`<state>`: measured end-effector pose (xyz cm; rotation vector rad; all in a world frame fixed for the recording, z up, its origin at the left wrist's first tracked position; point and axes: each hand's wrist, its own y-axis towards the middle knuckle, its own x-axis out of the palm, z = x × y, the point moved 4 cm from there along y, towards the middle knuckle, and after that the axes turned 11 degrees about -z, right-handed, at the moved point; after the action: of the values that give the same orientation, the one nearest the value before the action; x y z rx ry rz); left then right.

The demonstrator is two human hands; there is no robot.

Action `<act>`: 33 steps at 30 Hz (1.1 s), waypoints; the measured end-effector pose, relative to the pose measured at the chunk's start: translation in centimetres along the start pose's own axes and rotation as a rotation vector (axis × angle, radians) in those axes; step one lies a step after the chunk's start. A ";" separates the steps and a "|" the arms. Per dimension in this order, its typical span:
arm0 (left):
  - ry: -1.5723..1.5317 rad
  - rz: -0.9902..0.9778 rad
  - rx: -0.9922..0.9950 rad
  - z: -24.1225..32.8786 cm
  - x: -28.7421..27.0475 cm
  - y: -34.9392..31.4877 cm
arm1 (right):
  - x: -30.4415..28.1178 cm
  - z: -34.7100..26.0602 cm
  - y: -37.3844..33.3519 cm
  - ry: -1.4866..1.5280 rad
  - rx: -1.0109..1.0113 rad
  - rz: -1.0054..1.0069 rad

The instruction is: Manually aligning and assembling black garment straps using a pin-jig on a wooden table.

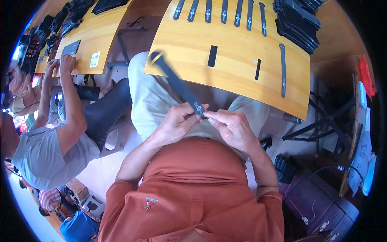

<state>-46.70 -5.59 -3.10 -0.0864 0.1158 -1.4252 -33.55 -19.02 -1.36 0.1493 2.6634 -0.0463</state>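
Note:
A dark strap (179, 84) with a slotted, rounded head slants up and to the left from my hands, its far end smeared by motion. My left hand (177, 124) pinches its lower end, close to a small light print. The fingers of my right hand (233, 126) are closed on the very tip of the same end, against the left fingertips. Both hands are above my lap, just short of the wooden table (181, 44). On that table, several similar straps (224, 11) lie in a row along the far side, and one more strap (283, 70) lies near the right edge.
Two short black strips (212, 56) lie mid-table. A stack of black pieces (298, 28) occupies the far right corner. To the left, another person (60, 137) works at a second table (96, 36). Metal legs and a dark cabinet (322, 201) stand on the right.

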 end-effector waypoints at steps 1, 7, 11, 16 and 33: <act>-0.013 -0.006 -0.036 -0.2 0.1 -0.1 | 0.1 -0.2 0.0 -0.073 -0.013 -0.018; 0.064 0.002 -0.038 0.8 0.5 -0.5 | 0.8 -0.7 -0.2 -0.269 -0.139 0.124; 0.142 -0.033 -0.056 0.8 0.8 -0.8 | 1.1 -0.4 -0.4 -0.334 -0.335 0.290; 0.191 -0.003 -0.098 1.4 1.0 -1.0 | 1.6 -0.2 -0.6 -0.308 -0.415 0.307; 0.086 -0.081 -0.107 1.7 1.7 -1.7 | 2.3 -1.0 -1.4 -0.624 -0.613 0.340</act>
<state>-47.92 -7.58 -1.25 -0.1183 0.2621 -1.5036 -36.22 -20.11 -1.49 0.3188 1.8974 0.7037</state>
